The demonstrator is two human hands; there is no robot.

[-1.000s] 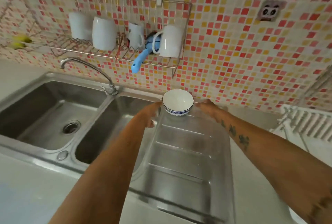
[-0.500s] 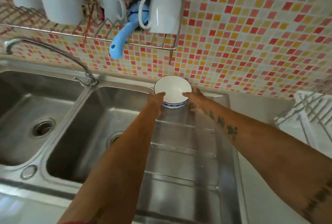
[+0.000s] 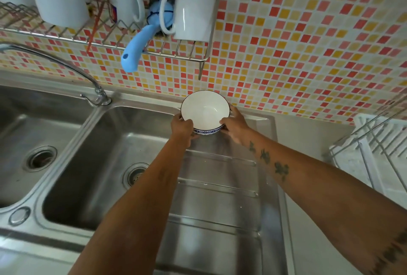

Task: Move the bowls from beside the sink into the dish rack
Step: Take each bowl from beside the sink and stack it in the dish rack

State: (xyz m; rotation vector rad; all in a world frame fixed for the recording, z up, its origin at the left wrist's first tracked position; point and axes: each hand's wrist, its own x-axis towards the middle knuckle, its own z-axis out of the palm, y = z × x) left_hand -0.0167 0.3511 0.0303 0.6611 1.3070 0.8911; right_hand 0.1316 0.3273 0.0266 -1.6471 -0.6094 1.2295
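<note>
A white bowl (image 3: 205, 110) with a blue patterned band sits upright at the far end of the steel drainboard (image 3: 218, 197), close to the tiled wall. My left hand (image 3: 182, 126) grips its left side with the thumb over the rim. On the opposite side, my right hand (image 3: 234, 123) clasps the bowl, fingers wrapped round its wall. Whether the bowl still touches the drainboard I cannot tell. The wire dish rack (image 3: 374, 153) with a white tray stands at the right edge, partly cut off.
A double steel sink (image 3: 92, 160) with a curved tap (image 3: 66, 65) lies to the left. A wall-mounted wire shelf (image 3: 154, 47) above holds white mugs (image 3: 193, 8) and a blue-handled brush (image 3: 136, 47), overhanging the area above the bowl.
Both hands have closed in from either side of the bowl and now grip it. The camera has moved nearer and tilted down.
</note>
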